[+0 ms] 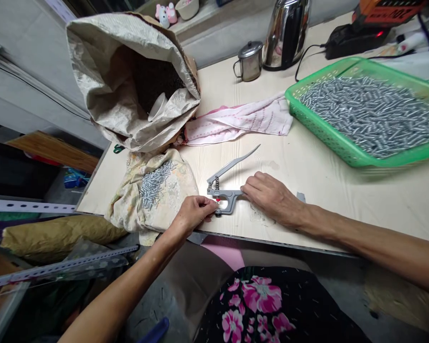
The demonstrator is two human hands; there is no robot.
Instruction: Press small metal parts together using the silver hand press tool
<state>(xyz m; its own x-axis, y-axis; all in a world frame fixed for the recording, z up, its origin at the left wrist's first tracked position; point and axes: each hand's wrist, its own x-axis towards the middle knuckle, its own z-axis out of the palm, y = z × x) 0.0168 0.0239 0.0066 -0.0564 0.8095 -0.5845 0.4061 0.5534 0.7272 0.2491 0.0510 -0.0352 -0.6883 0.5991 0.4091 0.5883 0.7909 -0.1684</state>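
Grey hand-press pliers [232, 200], like snap-fastener pliers, lie on their side near the table's front edge. Their long lever stands away from the body, and a spring and a red part show at the jaw. My right hand [268, 193] is closed on the end of the lower handle. At the jaw, my left hand [197, 212] is pinched, thumb and fingertips together; whatever is between them is too small to make out. Left of that hand, a heap of small silvery metal pieces [156, 185] rests on a stained cloth [180, 176].
A green plastic basket [325, 131] full of small metal pieces stands at right. A large open sack [103, 95] with a white scoop inside leans at back left. Behind lie a pink-white towel [250, 116], a lidded metal cup [250, 64] and a kettle [286, 35].
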